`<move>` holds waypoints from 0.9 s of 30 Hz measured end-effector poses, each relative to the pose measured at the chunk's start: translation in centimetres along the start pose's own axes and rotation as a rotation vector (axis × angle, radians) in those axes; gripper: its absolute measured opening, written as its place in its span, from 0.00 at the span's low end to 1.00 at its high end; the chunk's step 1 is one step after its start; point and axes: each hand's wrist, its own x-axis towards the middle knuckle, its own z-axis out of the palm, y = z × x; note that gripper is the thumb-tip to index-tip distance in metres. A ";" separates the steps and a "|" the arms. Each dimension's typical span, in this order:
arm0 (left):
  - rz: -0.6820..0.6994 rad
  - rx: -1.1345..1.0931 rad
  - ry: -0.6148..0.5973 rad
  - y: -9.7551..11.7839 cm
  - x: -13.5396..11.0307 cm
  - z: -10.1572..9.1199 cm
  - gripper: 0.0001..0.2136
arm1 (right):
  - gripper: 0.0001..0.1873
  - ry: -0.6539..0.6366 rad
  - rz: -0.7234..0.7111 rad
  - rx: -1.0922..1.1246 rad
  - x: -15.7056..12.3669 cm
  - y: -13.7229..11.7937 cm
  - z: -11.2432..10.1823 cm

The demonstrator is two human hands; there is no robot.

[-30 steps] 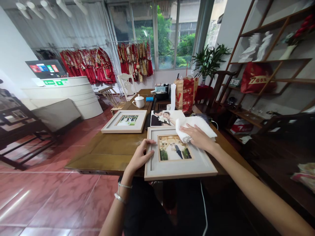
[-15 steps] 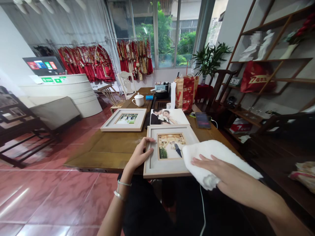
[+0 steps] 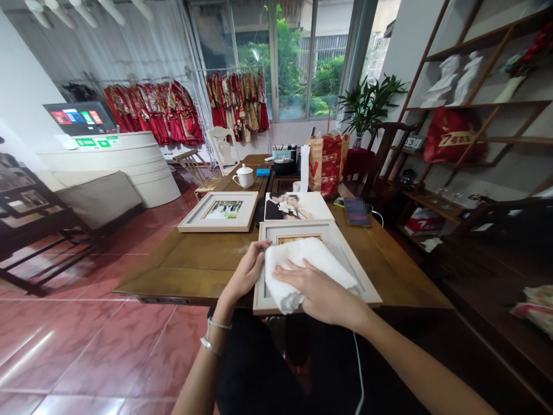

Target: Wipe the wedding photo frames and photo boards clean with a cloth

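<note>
A picture frame (image 3: pixel 360 282) with a pale wooden rim and grey mat lies at the table's near edge. My left hand (image 3: pixel 247 271) grips its left side, fingertips over the rim. My right hand (image 3: pixel 313 285) holds a folded white cloth (image 3: pixel 298 253) against the front of the frame, palm down with fingers spread over the fabric. Most of the photo in the middle is hidden under the cloth; only its top strip shows. Behind the frame lies a wedding photo print (image 3: pixel 313 207). Another framed picture (image 3: pixel 222 210) rests to the left.
On the wooden table (image 3: pixel 194 253) stand a white lidded cup (image 3: pixel 245 176), a blue box (image 3: pixel 262 172), a dark pot (image 3: pixel 284 166) and a paper bag (image 3: pixel 324 167). A phone (image 3: pixel 358 212) with a white cable lies at right. Shelves (image 3: pixel 479 106) rise on the right.
My right hand and the white cloth have moved left across the frame, from its right edge onto the photo. My left hand has stayed at the left rim.
</note>
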 end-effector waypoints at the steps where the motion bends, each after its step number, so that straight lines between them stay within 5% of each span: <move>1: 0.003 -0.015 0.000 0.0 0.0 0.0 0.07 | 0.46 -0.001 -0.052 0.004 0.3 -0.3 0.2; 6: -0.001 -0.052 -0.013 -0.1 -0.1 0.0 0.06 | 0.48 -0.064 -0.246 0.070 -0.9 -0.5 -0.1; 11: -0.035 -0.001 -0.024 0.0 -0.2 0.0 0.09 | 0.46 -0.116 -0.245 0.162 -3.3 0.4 -1.9; 18: -0.052 0.020 0.034 -0.1 -0.1 -0.1 0.11 | 0.45 -0.104 -0.388 0.171 -1.7 -1.1 -0.5; 23: -0.052 -0.035 0.033 0.1 -0.2 -0.1 0.10 | 0.43 -0.047 -0.217 0.054 -2.0 -1.9 0.0; 27: -0.038 -0.016 0.018 0.3 -0.2 -0.1 0.08 | 0.41 0.003 0.030 -0.099 -2.4 0.7 -0.9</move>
